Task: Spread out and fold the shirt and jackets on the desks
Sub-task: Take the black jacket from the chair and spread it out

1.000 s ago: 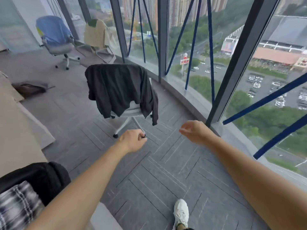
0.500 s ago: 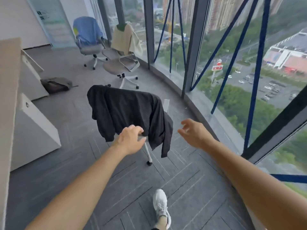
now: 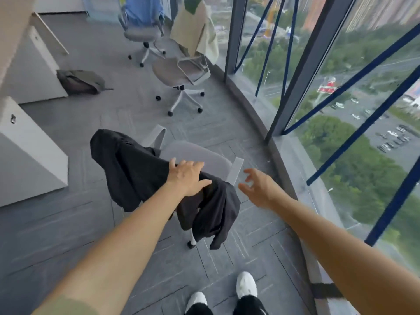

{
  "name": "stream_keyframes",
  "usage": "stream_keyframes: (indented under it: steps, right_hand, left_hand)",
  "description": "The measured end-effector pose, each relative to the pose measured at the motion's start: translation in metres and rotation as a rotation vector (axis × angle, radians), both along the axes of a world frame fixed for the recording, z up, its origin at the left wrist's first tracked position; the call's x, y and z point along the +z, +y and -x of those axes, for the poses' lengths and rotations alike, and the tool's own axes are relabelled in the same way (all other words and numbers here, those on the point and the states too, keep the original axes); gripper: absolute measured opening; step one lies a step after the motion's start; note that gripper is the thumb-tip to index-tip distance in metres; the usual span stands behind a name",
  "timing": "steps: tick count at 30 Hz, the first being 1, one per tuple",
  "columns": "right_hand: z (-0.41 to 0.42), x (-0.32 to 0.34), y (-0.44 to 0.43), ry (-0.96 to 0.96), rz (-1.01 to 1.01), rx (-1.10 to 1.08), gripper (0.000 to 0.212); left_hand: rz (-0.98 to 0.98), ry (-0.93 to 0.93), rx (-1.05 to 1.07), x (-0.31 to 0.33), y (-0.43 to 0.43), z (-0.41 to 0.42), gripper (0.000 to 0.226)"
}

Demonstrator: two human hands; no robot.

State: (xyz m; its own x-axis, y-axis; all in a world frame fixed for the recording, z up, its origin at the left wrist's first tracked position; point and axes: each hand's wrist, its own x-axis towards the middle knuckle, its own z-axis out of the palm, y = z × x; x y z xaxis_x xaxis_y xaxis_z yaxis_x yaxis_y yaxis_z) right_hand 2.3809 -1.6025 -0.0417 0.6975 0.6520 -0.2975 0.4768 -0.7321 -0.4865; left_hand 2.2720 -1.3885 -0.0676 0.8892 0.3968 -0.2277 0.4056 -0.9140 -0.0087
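The left hand [image 3: 188,176] is laid flat, fingers spread, on the black jacket [image 3: 136,176], which is draped over the back of a grey office chair [image 3: 204,159] at the centre of the frame. The right hand [image 3: 256,187] is held in the air just right of the jacket, fingers spread and slightly bent, with nothing held. A beige jacket [image 3: 195,30] and a blue garment [image 3: 143,7] are seen at the top centre of the frame
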Motion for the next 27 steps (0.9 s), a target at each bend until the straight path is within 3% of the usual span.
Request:
stream_keyframes:
  steps: [4,6,12,17,21,25,27]
  right_hand:
    - [-0.049,-0.023,0.054,0.053,-0.018,0.192,0.053]
    - [-0.062,-0.032,0.082,0.121,-0.033,0.296,0.05]
    - [-0.071,-0.048,0.136,0.274,0.063,0.545,0.046]
    - [-0.057,-0.059,0.161,0.35,0.08,0.69,0.064]
    - [-0.023,-0.049,0.177,0.524,-0.036,0.599,0.08]
    - [-0.002,-0.039,0.197,0.551,-0.041,0.409,0.118]
    - [0.001,-0.036,0.203,0.634,0.001,0.303,0.118]
  left_hand:
    - [0.037,0.065,0.047,0.003,0.003,-0.006,0.047]
    - [0.1,-0.008,0.137,0.006,-0.001,-0.001,0.04]
    - [0.205,-0.459,0.427,0.02,-0.036,0.011,0.045]
    - [0.321,-0.533,0.79,0.042,-0.072,0.085,0.054]
    - [0.226,-0.622,0.943,0.07,-0.09,0.141,0.054]
    - [0.221,-0.602,0.878,0.079,-0.109,0.15,0.058]
    - [0.198,-0.58,0.837,0.075,-0.124,0.165,0.056]
